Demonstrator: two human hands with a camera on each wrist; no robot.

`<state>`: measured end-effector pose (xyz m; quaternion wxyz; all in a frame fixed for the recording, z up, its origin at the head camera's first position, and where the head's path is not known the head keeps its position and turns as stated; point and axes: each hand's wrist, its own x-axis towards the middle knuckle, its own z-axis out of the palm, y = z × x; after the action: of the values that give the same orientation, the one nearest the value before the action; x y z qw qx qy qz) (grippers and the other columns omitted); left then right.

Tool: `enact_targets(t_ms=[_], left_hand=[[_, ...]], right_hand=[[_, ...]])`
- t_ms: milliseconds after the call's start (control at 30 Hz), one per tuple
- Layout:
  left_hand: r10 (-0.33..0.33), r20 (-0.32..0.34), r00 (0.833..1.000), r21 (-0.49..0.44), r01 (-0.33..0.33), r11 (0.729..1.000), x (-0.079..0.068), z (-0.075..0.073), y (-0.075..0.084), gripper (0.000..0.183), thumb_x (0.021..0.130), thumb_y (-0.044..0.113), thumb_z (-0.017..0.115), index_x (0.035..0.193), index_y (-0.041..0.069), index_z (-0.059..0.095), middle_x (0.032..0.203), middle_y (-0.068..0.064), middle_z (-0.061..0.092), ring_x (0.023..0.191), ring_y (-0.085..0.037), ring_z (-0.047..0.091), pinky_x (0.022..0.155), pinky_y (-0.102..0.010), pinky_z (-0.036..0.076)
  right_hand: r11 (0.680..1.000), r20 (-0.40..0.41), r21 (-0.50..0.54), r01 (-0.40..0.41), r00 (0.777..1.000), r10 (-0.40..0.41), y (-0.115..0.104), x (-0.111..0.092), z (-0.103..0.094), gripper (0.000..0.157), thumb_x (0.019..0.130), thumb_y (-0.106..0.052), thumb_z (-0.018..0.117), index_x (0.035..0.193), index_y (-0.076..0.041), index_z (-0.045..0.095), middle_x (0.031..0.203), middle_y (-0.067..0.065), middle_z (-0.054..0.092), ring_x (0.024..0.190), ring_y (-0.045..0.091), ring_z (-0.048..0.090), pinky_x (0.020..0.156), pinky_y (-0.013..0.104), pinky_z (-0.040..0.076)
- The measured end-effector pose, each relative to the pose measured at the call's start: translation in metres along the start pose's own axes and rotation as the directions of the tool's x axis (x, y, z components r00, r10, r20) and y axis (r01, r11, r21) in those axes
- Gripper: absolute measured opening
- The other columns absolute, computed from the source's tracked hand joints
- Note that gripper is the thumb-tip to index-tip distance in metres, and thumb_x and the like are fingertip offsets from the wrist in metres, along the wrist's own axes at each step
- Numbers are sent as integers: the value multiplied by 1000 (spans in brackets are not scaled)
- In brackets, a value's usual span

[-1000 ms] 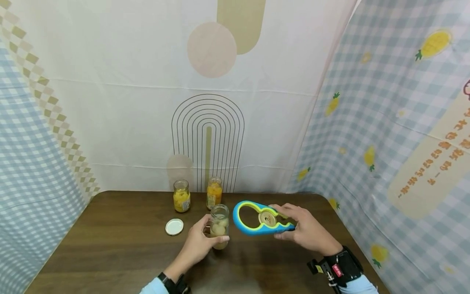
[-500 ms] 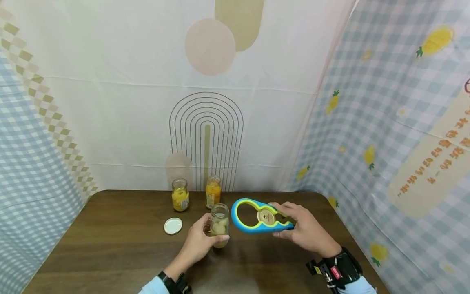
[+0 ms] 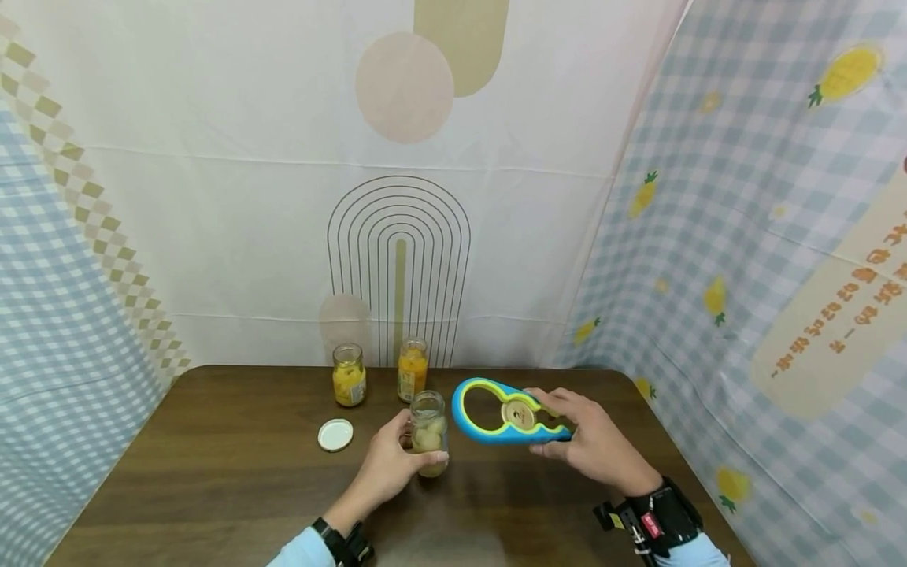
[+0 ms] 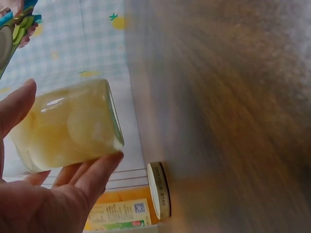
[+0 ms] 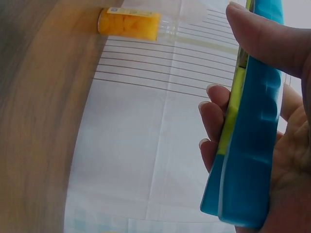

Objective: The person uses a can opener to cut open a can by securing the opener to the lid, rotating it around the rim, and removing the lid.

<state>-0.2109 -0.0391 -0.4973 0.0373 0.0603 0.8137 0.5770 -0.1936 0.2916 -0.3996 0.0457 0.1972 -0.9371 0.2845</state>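
My left hand grips an open glass jar of pale round fruit, thumb on the near side and fingers behind. In the left wrist view the jar's base hangs off the tabletop. To its right, my right hand holds a blue and lime-green jar opener by its handles. A gold lid sits within the opener's smaller opening. The right wrist view shows the thumb on one side of the blue handle and fingertips on the other.
Two open jars of yellow fruit and orange fruit stand at the back of the brown table. A white-faced lid lies in front of them. Cloth hangs behind and at both sides.
Both hands shift very slightly to the right, with the jar and the jar opener still held. The other jars and the loose lid stay in place.
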Motion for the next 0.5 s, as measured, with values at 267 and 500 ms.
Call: enact_targets(t_ms=[267,500], left_hand=[[62,54,997,84,-67,994,18,20,1,72,82,32,95,139,7,59,134,-17,66,123,-38,67,96,-52,60],[167,71,983,114,-174,978,31,37,-5,50,82,23,95,114,10,58,111,-9,65,102,-26,67,77,-38,58]], right_hand=[[1000,-90,5,21,996,-21,2,0,-2,83,84,-30,93,157,-35,53,131,-10,70,125,24,64,98,50,53],[1000,-135,19,-11,991,14,4,-1,-4,87,83,-25,94,157,-40,52,135,-10,69,127,21,63,98,44,49]])
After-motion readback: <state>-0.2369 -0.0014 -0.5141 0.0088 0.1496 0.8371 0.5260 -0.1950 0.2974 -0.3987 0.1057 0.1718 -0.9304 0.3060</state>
